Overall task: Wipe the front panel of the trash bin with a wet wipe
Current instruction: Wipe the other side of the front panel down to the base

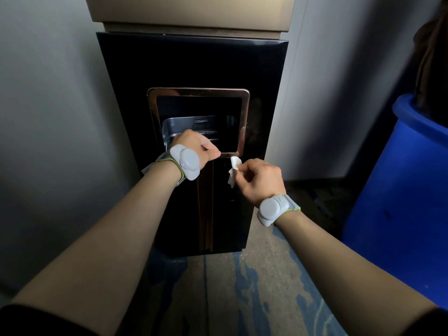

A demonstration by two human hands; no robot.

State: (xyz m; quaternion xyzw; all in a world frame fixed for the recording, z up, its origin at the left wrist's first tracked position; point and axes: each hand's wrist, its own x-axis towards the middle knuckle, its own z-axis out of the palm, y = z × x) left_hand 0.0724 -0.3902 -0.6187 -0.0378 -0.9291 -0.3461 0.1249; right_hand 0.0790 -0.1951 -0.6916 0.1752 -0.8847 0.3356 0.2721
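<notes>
A tall black trash bin with a beige top stands against the wall straight ahead. Its glossy front panel has a rectangular opening framed in copper-coloured metal, with a shiny metal liner inside. My left hand grips the lower edge of that opening, fingers curled over the rim. My right hand pinches a small crumpled white wet wipe just below the frame's lower right corner, close to the panel. Whether the wipe touches the panel I cannot tell. Grey bands sit on both wrists.
A large blue plastic bin stands close on the right, with something dark above it. Grey walls flank the trash bin on both sides. The concrete floor in front has blue paint stains.
</notes>
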